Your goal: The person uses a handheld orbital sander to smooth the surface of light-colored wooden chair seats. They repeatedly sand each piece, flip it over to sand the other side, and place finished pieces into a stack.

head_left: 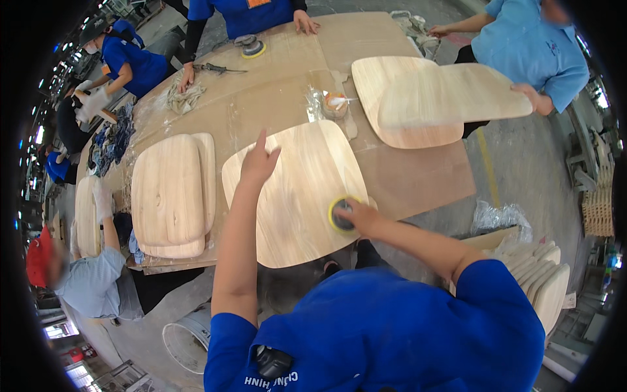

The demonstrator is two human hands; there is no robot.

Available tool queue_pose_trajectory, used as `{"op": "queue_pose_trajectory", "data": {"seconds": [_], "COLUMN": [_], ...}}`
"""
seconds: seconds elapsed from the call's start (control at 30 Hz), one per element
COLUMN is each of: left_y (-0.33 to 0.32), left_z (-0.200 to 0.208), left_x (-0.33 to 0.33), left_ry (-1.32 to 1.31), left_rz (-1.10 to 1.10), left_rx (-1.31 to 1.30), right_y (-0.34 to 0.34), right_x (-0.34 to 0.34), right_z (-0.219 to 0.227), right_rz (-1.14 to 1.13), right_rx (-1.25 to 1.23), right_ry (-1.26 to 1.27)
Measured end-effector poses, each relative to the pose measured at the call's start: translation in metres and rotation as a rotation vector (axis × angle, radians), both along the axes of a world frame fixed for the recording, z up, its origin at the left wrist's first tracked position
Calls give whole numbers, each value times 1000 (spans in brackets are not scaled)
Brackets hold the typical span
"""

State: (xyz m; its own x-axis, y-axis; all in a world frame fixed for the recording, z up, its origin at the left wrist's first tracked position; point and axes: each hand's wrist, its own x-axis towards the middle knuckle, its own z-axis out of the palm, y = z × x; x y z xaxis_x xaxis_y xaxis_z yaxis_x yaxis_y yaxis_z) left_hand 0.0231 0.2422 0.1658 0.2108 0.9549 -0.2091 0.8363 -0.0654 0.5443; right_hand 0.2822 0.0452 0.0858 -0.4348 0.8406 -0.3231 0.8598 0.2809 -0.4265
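Observation:
A pale wooden panel [300, 189] with rounded corners lies before me at the table's near edge. My left hand [260, 162] rests on its upper left part, index finger stretched forward and thumb apart, holding nothing. In my right hand [363, 218] is a round, dark sanding pad [341, 214] with a yellow rim, pressed to the panel's lower right edge. The fingers wrap over its top, and the hand is slightly blurred. Whether the panel rests on another piece is hard to see; a bit of wood shows beyond its right edge.
Stacked panels [168, 193] lie to the left. At the right, a person holds a panel [450, 98] over another [418, 130]. A yellow-rimmed sander [251, 47], a rag [185, 97] and a jar [335, 104] sit on the table [418, 176]. More panels [545, 281] stand beside me; a bucket [186, 343] is lower left.

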Motion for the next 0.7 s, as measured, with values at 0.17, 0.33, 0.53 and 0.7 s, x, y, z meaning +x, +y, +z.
{"op": "queue_pose_trajectory", "data": {"seconds": [0.17, 0.33, 0.53, 0.7], "left_y": [-121, -226, -267, -266], "left_z": [-104, -149, -162, -156], "left_x": [-83, -122, -121, -111], "left_ry": [357, 225, -491, -732], "left_rz": [128, 338, 737, 828], "left_rx": [21, 99, -248, -331], "right_y": [112, 183, 68, -41], "right_x": [10, 18, 19, 14], "right_z": [-13, -8, -14, -10], "right_rz": [-158, -383, -271, -156], "right_rx": [31, 133, 120, 143], "right_ry": [-33, 10, 55, 76]}}
